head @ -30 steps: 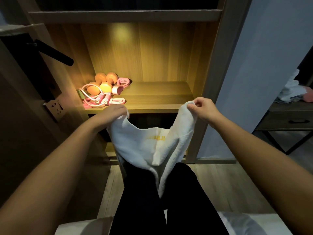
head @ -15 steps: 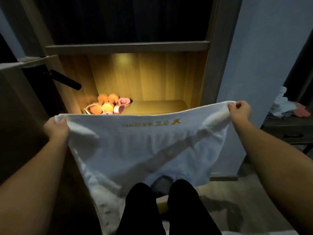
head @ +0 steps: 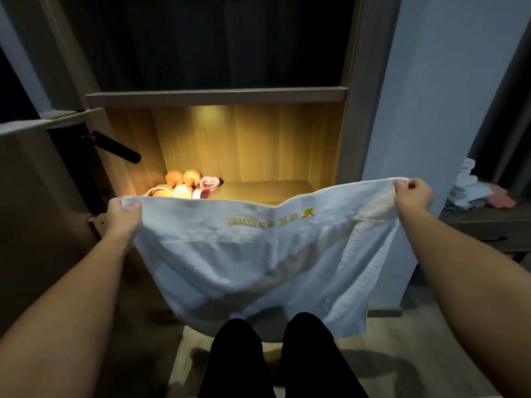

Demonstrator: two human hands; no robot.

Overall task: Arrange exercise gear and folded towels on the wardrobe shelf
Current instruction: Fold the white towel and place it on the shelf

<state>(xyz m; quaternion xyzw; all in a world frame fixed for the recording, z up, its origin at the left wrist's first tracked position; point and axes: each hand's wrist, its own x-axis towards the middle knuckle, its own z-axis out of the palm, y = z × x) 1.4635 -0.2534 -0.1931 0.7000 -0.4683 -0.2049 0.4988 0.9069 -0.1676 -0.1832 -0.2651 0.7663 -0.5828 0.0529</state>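
Note:
A white towel (head: 258,259) with gold lettering hangs spread wide in front of the lit wardrobe shelf (head: 267,188). My left hand (head: 122,215) grips its upper left corner and my right hand (head: 412,195) grips its upper right corner. The top edge sags a little in the middle. Behind it, at the shelf's left end, sit orange dumbbells (head: 184,180) and a pink hand gripper (head: 209,183). The towel hides the shelf's front edge and the lower parts of the gear.
A dark wardrobe door (head: 43,196) with a black handle (head: 117,147) stands open on the left. A side table (head: 485,225) with loose clothes (head: 477,191) is at the right. My legs in black trousers (head: 275,360) are below the towel, on a wooden floor.
My hands went from close together with the towel bunched to wide apart, spreading it flat. Since half a second ago its top edge has slackened slightly and the view has tilted up.

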